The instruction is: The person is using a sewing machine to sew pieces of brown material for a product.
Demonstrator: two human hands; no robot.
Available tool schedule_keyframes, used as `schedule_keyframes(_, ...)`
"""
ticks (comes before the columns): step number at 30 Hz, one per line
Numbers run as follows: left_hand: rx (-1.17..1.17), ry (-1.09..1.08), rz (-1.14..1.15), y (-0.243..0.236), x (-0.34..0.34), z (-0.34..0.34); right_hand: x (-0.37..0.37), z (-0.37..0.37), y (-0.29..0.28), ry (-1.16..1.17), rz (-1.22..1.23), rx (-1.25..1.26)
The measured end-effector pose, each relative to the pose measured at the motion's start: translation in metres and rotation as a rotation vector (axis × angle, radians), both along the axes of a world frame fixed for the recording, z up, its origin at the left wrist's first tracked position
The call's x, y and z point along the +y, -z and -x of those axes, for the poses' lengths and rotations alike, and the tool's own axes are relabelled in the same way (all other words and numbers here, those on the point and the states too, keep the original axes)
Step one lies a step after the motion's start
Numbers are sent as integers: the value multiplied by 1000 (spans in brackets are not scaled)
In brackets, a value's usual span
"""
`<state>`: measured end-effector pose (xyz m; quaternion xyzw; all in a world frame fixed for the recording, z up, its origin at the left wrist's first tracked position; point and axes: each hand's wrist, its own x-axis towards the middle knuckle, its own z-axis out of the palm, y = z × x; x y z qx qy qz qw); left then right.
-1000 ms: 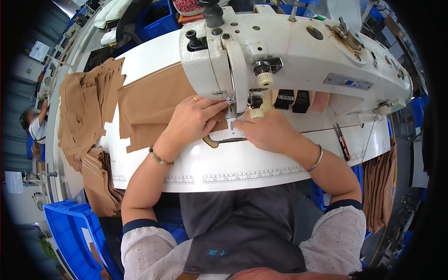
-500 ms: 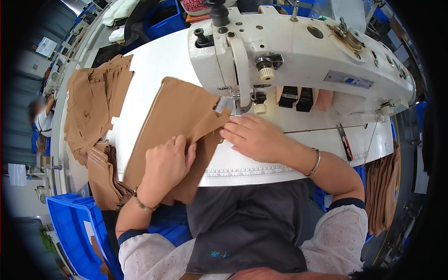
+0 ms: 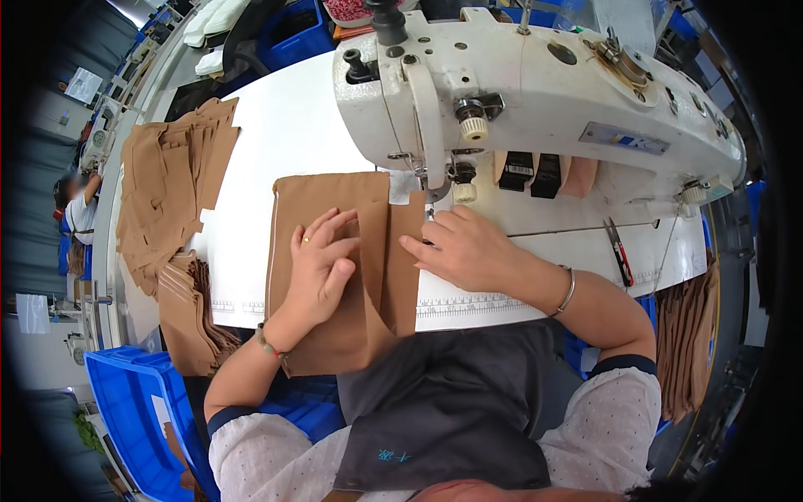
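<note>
A folded brown fabric piece lies on the white sewing table, its far right corner beside the needle and presser foot of a white sewing machine. My left hand rests over the fabric, fingers apart and loosely bent, the thumb near a raised fold. At the fabric's right edge is my right hand, its index finger reaching onto the cloth and its other fingers curled. Something small and dark shows under these fingers, too hidden to name.
Stacked brown fabric pieces lie at the left, with another bundle nearer. Red-handled scissors lie at the right. A blue bin stands lower left; brown pieces hang at the right. Another person sits far left.
The brown fabric has turned from a slant to nearly straight, its near end swinging right. My left hand has moved right and up, its fingers spreading. My right hand has shifted slightly.
</note>
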<state>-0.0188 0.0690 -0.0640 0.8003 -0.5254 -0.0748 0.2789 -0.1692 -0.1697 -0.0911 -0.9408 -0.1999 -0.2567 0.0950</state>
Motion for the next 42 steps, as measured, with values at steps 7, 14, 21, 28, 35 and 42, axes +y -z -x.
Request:
schedule_keyframes(7,0,148,-90,-32,-53,9,0,-2,2,12,-45,-18)
schedule_keyframes(14,282,35,-92,-11,-89,-25,-1,3,-3,27,-13,-75)
schedule_keyframes(21,267,8,-99,-7,-88,-29,1,-4,6,-76,-86,-83)
schedule_keyframes(28,198,29,-67,-11,-86,-21,-1,-7,3,-111,-72,-114)
schedule_keyframes(35,-241,268,126,-10,-85,-11,0,-7,3,-112,-46,-136)
schedule_keyframes(42,-222,124,46,-6,-84,-10,-1,-1,1,-72,-24,-76)
